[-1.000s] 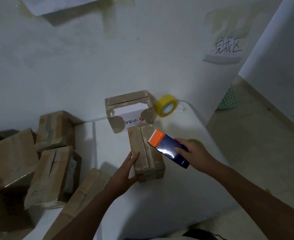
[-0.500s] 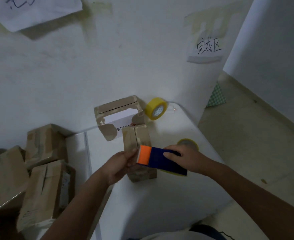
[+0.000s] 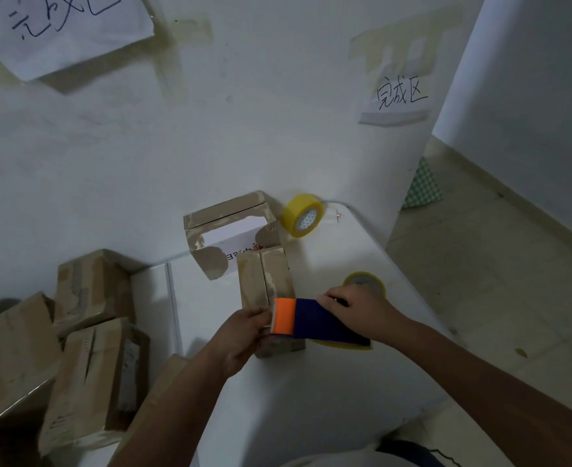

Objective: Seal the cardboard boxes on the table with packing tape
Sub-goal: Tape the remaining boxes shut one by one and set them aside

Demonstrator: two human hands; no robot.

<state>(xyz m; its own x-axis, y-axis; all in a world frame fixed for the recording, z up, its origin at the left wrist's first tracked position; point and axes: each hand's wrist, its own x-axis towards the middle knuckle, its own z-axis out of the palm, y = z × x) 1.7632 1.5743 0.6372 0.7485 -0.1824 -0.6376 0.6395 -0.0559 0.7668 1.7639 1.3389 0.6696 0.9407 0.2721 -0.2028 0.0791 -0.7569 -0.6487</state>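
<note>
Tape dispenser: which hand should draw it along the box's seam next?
Right. The right hand already grips the tape dispenser over the box; the left hand pinches at its orange end.

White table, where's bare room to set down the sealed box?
Bare tabletop lies on the near side of the small box, and between the flat tape roll and upright roll. The left side is crowded with stacked boxes.

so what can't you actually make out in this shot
Head view only:
- Near end of the small box: hidden by the tape dispenser and left hand.
- Whether tape is stuck down yet: covered by the dispenser.
- Flat tape roll: half behind the right hand.
- Boxes at left: dim, cut by the frame edge.
</note>
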